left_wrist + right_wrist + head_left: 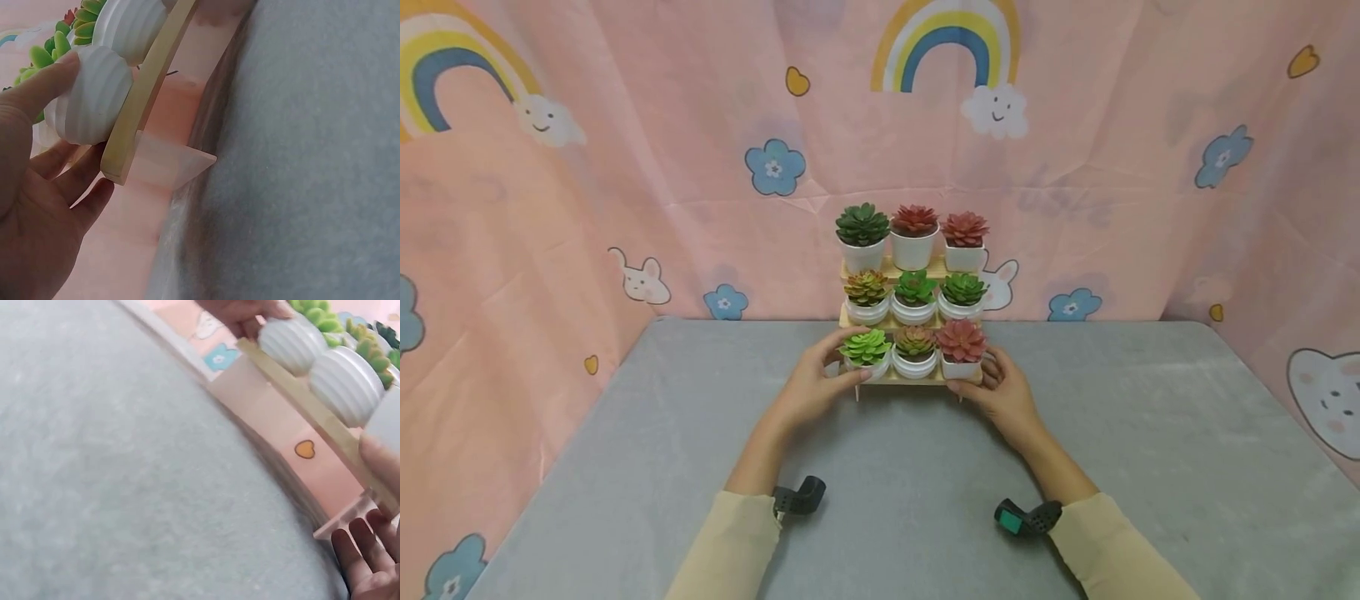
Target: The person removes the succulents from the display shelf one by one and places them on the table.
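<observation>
A tiered plant stand with wooden steps (895,382) and clear side panels (169,159) carries several artificial succulents in white pots. On its lowest step stand a light green succulent (865,347), a green-and-reddish one (915,342) and a red one (962,340). My left hand (816,375) pinches the light green succulent's ridged pot (90,97), thumb on its front and fingers behind, near the step's end. At the other end, my right hand (1003,392) grips the stand, its thumb by the red succulent's pot (961,367) and its fingers beside the clear panel.
The stand is near the back edge of a grey cloth-covered table (910,500). A pink printed curtain (685,167) hangs behind it and along both sides. Above are a middle row of succulents (914,288) and a top row (913,221).
</observation>
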Available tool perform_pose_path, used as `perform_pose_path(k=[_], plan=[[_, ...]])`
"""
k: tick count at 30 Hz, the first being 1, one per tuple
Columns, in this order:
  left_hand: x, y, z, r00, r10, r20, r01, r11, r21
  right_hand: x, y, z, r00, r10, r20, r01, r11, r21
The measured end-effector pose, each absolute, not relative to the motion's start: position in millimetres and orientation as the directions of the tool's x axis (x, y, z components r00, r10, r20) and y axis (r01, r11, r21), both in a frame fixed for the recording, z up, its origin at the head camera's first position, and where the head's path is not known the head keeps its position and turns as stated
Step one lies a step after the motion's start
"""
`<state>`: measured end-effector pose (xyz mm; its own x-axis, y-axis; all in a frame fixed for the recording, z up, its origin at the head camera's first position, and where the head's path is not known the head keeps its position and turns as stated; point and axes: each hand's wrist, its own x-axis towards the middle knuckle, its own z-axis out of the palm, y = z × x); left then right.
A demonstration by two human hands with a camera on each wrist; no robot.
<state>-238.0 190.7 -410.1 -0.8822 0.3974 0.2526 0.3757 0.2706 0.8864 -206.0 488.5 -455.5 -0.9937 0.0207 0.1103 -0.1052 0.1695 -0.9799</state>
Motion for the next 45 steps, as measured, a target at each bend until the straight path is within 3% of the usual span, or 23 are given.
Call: perform_pose_path(k=[6,12,21,25,29,37,45], plan=[[-237.0,187.8,-409.8,-0.881,0.401,0.253,0.373,0.256,0.892,-204.1,489.1,-452.9,-0.99,0.086,0.109,-0.099,0.119,-0.988],[-235.3,179.9,-406.4,-0.896,0.382,0.225,0.34,0.268,0.901,-203.7,481.4,-452.6,-0.964,0.167,0.206,-0.173,0.195,-0.966],[-238.2,165.4,-401.7,-0.905,0.373,0.204,0.308,0.246,0.919,-201.2,465.5,-446.5,-0.96,0.137,0.245,-0.2,0.278,-0.939],[-240.1,158.7,-399.9,-0.891,0.393,0.227,0.336,0.237,0.911,-203.1,469.0,-451.8,-0.958,0.095,0.269,-0.24,0.239,-0.941],[-240.4,150.6,-396.3,-0.894,0.387,0.226,0.333,0.237,0.913,-205.9,479.3,-456.3,-0.971,0.053,0.232,-0.222,0.155,-0.963],[-244.5,135.5,-396.3,-0.938,0.253,0.239,0.3,0.24,0.923,-211.3,497.0,-455.8,-0.998,0.007,0.055,-0.054,0.058,-0.997],[-251.5,131.5,-409.0,-0.962,0.152,0.228,0.263,0.271,0.926,-214.1,497.7,-458.1,-0.999,-0.01,0.044,-0.044,0.018,-0.999]])
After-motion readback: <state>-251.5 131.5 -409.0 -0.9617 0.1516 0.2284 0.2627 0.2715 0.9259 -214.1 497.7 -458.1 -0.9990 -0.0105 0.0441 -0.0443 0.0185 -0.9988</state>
